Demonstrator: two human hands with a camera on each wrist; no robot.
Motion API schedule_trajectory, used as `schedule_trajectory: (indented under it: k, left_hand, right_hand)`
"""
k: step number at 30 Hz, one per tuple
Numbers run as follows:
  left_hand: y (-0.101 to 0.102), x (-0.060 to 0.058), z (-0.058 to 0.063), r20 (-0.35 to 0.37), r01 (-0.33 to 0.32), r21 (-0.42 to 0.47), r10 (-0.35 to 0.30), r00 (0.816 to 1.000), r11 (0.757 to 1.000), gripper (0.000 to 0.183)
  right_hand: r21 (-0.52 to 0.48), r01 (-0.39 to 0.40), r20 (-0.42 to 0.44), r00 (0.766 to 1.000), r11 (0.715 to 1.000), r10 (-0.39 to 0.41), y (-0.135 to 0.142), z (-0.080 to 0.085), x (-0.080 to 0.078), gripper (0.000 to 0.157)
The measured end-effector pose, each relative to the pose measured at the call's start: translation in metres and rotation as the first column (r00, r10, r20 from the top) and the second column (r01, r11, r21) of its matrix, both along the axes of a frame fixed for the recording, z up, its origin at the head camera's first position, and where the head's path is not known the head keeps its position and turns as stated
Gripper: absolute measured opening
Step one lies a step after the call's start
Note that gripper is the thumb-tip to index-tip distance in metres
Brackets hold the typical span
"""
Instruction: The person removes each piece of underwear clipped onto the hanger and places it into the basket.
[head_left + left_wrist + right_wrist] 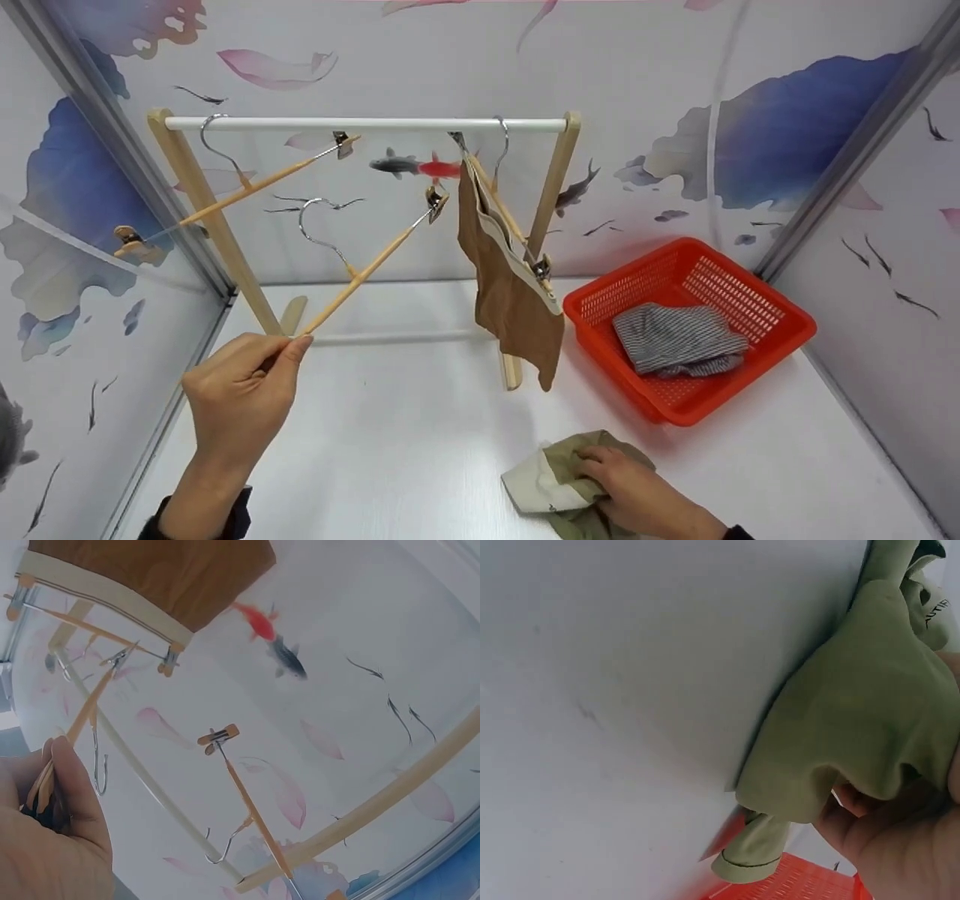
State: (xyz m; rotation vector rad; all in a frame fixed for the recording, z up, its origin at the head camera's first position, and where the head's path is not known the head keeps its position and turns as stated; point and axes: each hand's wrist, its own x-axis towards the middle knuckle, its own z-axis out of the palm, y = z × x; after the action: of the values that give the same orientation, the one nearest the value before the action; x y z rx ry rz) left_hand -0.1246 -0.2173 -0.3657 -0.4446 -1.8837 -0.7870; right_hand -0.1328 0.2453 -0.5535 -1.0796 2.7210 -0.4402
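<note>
My left hand pinches one end of a wooden clip hanger between thumb and fingers. The hanger slants up to the right in front of the rack, its metal hook off the bar and its far clip bare. In the left wrist view, the left hand covers most of the near clip. My right hand holds a crumpled olive-green garment with a pale panel, low above the white table. The right wrist view shows the garment bunched, with dark lettering on its pale part and the fingers partly hidden beneath cloth.
A wooden rack with a white bar stands at the back. From it hang a bare clip hanger at left and a brown garment clipped to another at right. A red basket holds a striped cloth.
</note>
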Motion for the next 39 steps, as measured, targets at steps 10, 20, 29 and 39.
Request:
schedule_trajectory:
  k: [10, 20, 29, 39]
  left_hand:
    - [0.006, -0.013, 0.011, -0.068, -0.075, -0.098, 0.069, 0.995, 0.992, 0.007]
    - [0.016, -0.029, 0.029, -0.057, -0.125, -0.104, 0.119, 0.991, 0.987, 0.008]
    - [0.036, -0.046, 0.057, -0.065, -0.162, -0.126, 0.155, 0.986, 0.979, 0.011]
    - [0.034, -0.068, 0.067, -0.058, -0.223, -0.221, 0.215, 0.975, 0.949, 0.016]
  right_hand:
    - [-0.248, 0.018, -0.036, 0.999, 0.969, -0.028, 0.007, 0.027, -0.003, 0.038]
    - [-0.357, 0.083, -0.082, 0.989, 0.93, -0.12, 0.024, 0.081, -0.003, 0.049]
    - [-0.481, 0.127, -0.168, 0.958, 0.868, -0.233, 0.049, 0.125, -0.012, 0.059]
    - [-0.623, 0.112, -0.258, 0.904, 0.774, -0.34, 0.067, 0.152, -0.021, 0.059]
